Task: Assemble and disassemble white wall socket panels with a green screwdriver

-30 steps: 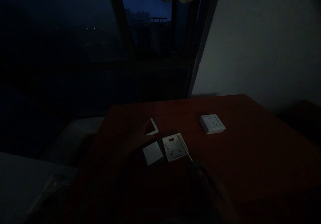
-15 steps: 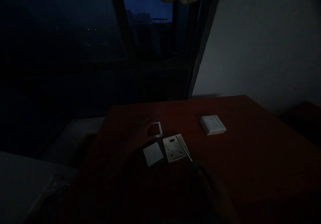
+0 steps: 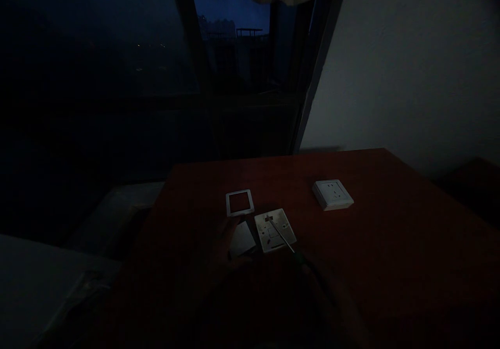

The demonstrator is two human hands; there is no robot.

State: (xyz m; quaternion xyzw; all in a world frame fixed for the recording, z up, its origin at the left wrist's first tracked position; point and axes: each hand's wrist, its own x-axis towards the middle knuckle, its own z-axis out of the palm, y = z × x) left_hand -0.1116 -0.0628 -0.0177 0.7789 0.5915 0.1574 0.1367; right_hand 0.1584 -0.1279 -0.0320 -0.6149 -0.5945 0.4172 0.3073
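Where the dark window (image 3: 128, 78) fills the far left and middle of my view, faint points of light show through its glass. Below it, toward the left of the red-brown table (image 3: 390, 224), my left hand (image 3: 225, 247) reaches in, dim and hard to make out. Its fingers are at the upper left of a pale square panel (image 3: 242, 239) and its thumb is by the lower edge, so the grip is spread about that piece; I cannot tell whether it is closed firmly on it. Just beyond the panel, a thin white square frame (image 3: 228, 204) lies flat, with the table showing through its opening.

Just to the right of the panel is a white back plate (image 3: 287, 232) with a rectangular opening near its far edge and several smaller holes and slots. Across it slants the metal shaft of a screwdriver (image 3: 282, 238), its tip at that rectangular opening; I cannot tell whether the tip goes in. The green handle runs down into my right hand (image 3: 322, 289), whose grip is closed around it, though shadow hides most of the fingers.

Farther right, well apart from these parts, a white socket unit (image 3: 333, 195) rests on the table, its slotted face up. Behind it rises the pale wall (image 3: 410, 67).
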